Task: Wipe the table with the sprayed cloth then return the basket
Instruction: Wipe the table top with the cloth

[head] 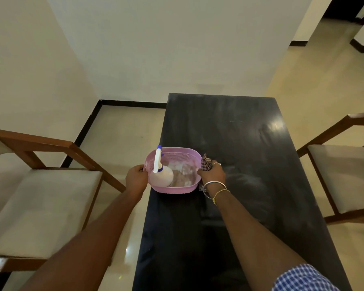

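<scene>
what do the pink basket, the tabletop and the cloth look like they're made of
The basket looks like moulded plastic: matte pink, thin walls with rows of small perforations. The tabletop is dark, smooth and glossy, with light reflections and hazy smears; polished stone or lacquered board, the view cannot settle which. The cloth appears to be soft woven fabric: a checked pattern, bunched into folds.

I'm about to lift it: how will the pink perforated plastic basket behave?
The pink perforated plastic basket looks light, fairly stiff. The white spray bottle lies loose inside, so may roll. The right hand also holds a checked cloth, likely weakening that grip.
</scene>
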